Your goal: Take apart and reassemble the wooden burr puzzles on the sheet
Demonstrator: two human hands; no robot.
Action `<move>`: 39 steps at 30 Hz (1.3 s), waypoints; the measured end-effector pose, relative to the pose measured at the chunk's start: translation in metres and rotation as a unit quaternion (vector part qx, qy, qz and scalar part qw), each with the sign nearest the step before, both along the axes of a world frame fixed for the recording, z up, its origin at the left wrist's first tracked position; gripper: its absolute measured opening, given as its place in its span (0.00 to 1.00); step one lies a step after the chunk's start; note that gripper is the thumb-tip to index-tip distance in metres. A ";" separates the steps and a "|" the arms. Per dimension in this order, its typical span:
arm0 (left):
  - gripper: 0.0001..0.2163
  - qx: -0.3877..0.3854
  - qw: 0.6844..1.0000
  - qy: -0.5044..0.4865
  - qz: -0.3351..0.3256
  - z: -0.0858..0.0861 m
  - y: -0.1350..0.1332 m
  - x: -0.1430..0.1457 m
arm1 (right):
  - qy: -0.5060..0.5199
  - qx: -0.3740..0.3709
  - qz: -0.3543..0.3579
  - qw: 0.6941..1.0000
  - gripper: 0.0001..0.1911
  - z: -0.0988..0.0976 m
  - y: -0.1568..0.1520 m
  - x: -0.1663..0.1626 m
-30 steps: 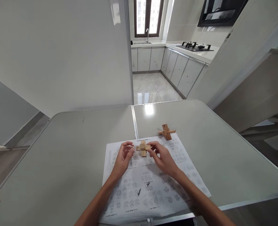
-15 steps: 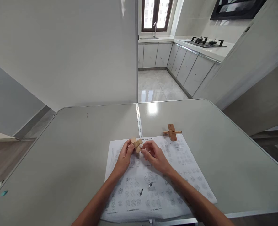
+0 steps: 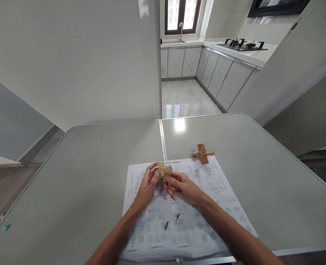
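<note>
A pale wooden puzzle cross (image 3: 163,171) is held up just above a printed sheet (image 3: 201,206) on the grey table (image 3: 82,176). My left hand (image 3: 146,184) pinches its left side with thumb and fingers. My right hand (image 3: 183,187) grips it from below and the right, fingers curled. A second, darker wooden cross puzzle (image 3: 203,153) lies on the table at the sheet's far right corner, apart from both hands.
The table has a seam (image 3: 162,140) down its middle and a rounded far edge. A small teal thing (image 3: 5,228) lies at the table's left edge. Beyond stand a white wall (image 3: 82,59) and a kitchen with cabinets (image 3: 220,77) and a hob (image 3: 243,45).
The pale puzzle passed from my right hand's side to the left, then came back to the middle. Both hands now hold it, a little nearer to me.
</note>
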State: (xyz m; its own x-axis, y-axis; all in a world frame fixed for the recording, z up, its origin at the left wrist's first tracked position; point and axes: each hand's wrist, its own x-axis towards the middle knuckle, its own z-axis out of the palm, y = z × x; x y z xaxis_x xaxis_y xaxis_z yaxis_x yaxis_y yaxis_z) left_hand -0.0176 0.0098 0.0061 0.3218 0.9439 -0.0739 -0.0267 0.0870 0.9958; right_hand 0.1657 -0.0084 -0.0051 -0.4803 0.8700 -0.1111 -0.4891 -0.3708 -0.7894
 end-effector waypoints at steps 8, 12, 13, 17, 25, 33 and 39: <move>0.32 -0.015 0.999 -0.012 -0.031 0.003 -0.001 -0.002 | -0.032 0.027 -0.022 0.999 0.20 0.003 -0.004 -0.005; 0.32 -0.007 0.999 -0.010 -0.039 0.006 0.001 -0.005 | -0.028 0.014 -0.023 0.999 0.21 0.004 -0.004 -0.003; 0.31 -0.006 0.999 -0.012 -0.042 0.006 0.001 -0.006 | -0.028 0.016 -0.023 0.999 0.21 0.004 -0.004 -0.003; 0.29 0.006 0.998 -0.030 -0.060 0.004 0.003 -0.007 | -0.045 0.050 -0.037 0.997 0.20 0.004 -0.005 -0.002; 0.29 0.026 0.998 -0.064 0.010 -0.006 0.004 -0.003 | -0.170 0.129 -0.096 0.972 0.19 -0.001 -0.006 -0.002; 0.32 0.066 0.998 -0.007 0.020 -0.002 -0.005 0.004 | -0.347 0.271 -0.219 0.870 0.11 -0.002 -0.010 0.003; 0.29 0.001 1.000 0.002 -0.001 -0.003 -0.002 0.002 | -0.342 0.313 -0.216 0.859 0.09 0.008 -0.012 0.008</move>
State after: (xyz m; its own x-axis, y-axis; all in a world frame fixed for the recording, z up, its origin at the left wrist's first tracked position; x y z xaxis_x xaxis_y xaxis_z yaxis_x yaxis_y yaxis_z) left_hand -0.0156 0.0076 0.0035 0.3236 0.9434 -0.0726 -0.0220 0.0842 0.9962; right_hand 0.1741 -0.0199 0.0027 -0.1069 0.9426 0.3163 0.1834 0.3314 -0.9255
